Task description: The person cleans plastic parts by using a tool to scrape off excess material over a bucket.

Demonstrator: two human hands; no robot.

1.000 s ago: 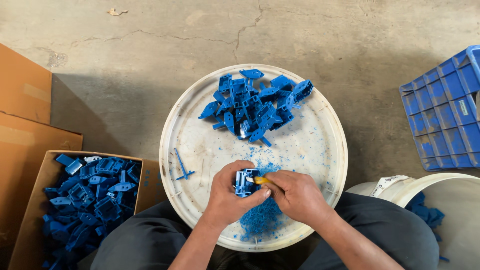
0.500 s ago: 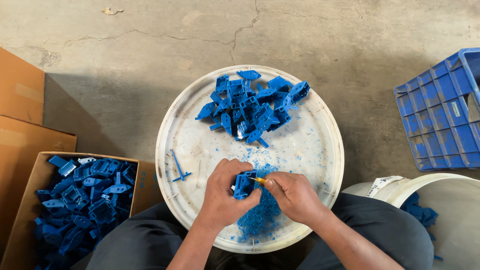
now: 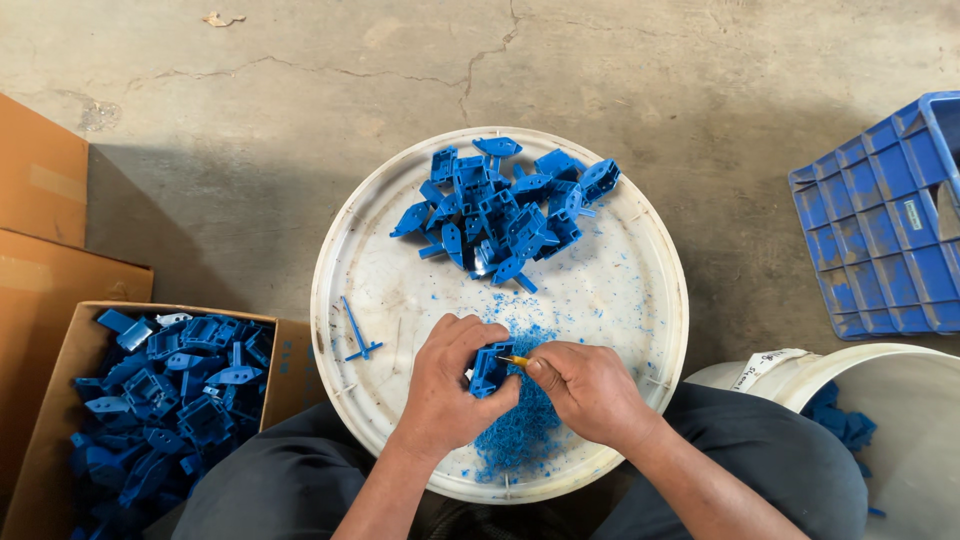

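Your left hand [image 3: 447, 385] grips a small blue plastic part [image 3: 490, 367] over the near side of a round white lid [image 3: 640, 290], fingers curled around it and hiding most of its shape. Your right hand [image 3: 588, 390] pinches a thin yellow-handled tool [image 3: 516, 361] against the part; its tip is too small to make out. Blue shavings [image 3: 520, 430] lie beneath. A pile of blue parts [image 3: 505, 205] sits farther back. A cardboard box [image 3: 60, 400] of parts stands left, a white bucket [image 3: 900, 420] right.

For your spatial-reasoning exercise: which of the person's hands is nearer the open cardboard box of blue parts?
Left. The left hand sits beside the cardboard box, holding a blue part; the right hand is farther off, beyond that part.
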